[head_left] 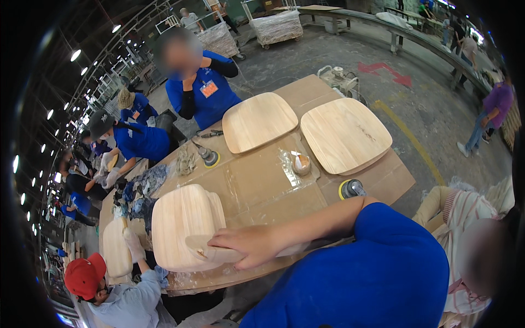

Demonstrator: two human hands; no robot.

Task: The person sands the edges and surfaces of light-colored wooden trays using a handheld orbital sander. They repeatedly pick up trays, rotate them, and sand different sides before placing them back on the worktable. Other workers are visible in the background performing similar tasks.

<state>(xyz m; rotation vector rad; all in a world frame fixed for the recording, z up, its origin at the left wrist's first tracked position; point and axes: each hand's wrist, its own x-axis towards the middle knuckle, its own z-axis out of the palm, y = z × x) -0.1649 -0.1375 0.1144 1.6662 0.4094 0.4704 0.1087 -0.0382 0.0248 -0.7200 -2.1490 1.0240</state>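
My right arm, in a blue sleeve, reaches left across the near side of the table. My right hand (240, 244) is palm down, its fingers closed over a pale flat piece (198, 247) whose kind I cannot make out. That piece lies against the near right corner of a stack of light wooden panels (180, 224) with rounded corners. My left hand is not in view. Beyond lie two more rounded wooden panels, one at the far middle (260, 121) and a stacked one on the right (345, 134).
Cardboard covers the table (246, 191). On it are a round sander (209, 158), another sander (351, 189), a small tub (301, 164) and crumpled rags (143, 188). A person in blue (205, 87) stands across; a person in a red cap (117, 290) works at lower left.
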